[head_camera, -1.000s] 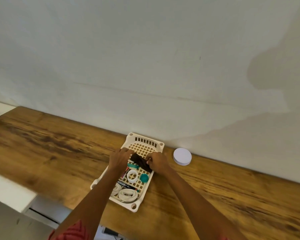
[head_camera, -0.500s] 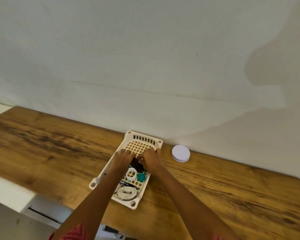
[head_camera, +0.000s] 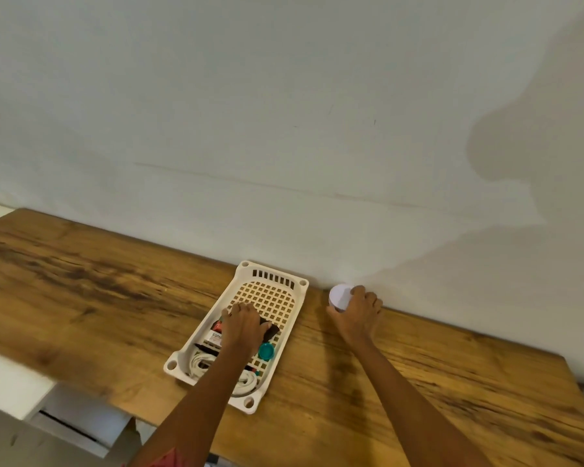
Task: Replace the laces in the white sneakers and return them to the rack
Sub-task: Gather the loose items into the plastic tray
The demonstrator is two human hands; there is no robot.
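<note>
The left hand (head_camera: pixel 242 323) reaches into the cream basket (head_camera: pixel 273 277) on the wooden table (head_camera: pixel 81 278), fingers curled down over a dark object (head_camera: pixel 271 330); whether it grips it I cannot tell. The right hand (head_camera: pixel 358 311) curls round the white round container (head_camera: pixel 340 295) by the wall, holding it. Coiled white laces (head_camera: pixel 201 362) lie at the basket's near end, beside a teal cap (head_camera: pixel 266 350).
</note>
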